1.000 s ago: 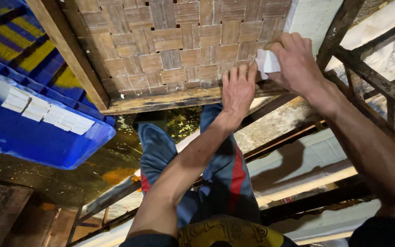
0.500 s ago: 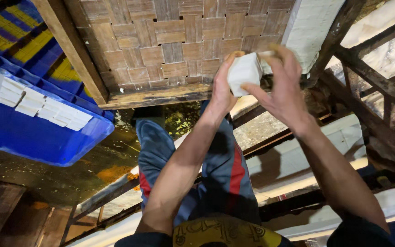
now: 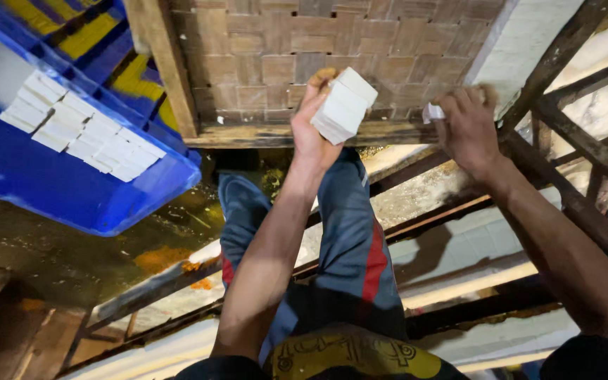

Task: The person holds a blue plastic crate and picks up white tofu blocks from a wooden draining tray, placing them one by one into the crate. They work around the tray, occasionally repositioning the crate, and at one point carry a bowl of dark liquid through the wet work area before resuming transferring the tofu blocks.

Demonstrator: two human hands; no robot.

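Your left hand (image 3: 318, 134) grips a stack of white blocks (image 3: 344, 105) near the top middle of the frame. Your right hand (image 3: 467, 127) pinches one small white piece (image 3: 433, 112) beside the woven tray (image 3: 332, 49). More white blocks (image 3: 82, 130) already sit in the blue crate (image 3: 51, 190) at upper left.

Both hands raised: left (image 3: 316, 134) gripping, right (image 3: 467, 127) pinching

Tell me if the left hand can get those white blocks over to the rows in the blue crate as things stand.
Probably yes. The left hand holds the stack of white blocks above the woven tray; only the tray's wooden edge lies between it and the blue crate, whose top is open.
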